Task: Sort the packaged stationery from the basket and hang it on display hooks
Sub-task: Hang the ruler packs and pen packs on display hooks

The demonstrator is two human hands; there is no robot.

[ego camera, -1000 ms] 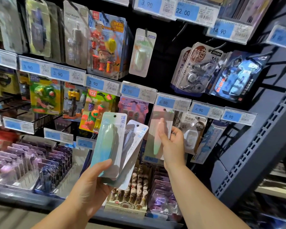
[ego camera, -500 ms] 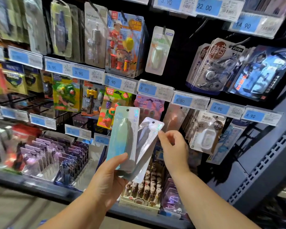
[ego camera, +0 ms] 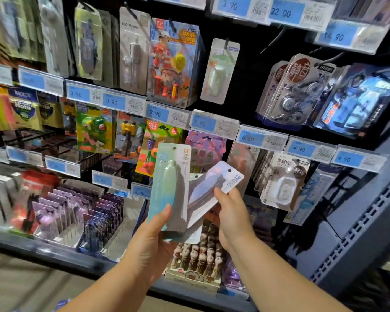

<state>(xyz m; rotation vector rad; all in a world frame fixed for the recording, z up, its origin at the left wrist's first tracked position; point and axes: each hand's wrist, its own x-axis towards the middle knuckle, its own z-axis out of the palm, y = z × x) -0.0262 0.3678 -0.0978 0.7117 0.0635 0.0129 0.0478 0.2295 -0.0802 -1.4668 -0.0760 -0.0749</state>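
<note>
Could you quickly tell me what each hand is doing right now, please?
Left hand: holds the green blister pack.
Right hand: pinches the tilted lilac blister pack.

- Even shop light falls from above; the backing panel [ego camera: 245, 86] stays near black.
- Glare whitens the tilted package [ego camera: 214, 179].
- Motion blur smears the left edge and lower shelf [ego camera: 54, 251]; the wide lens bends the right edge.

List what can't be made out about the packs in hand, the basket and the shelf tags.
- Basket: outside the head view's frame.
- Packs in the left hand: count hidden behind the green pack.
- Lilac pack pinched by the right hand: print blurred, washed by glare.
- Lower-left price tags: figures lost to motion blur.
</note>
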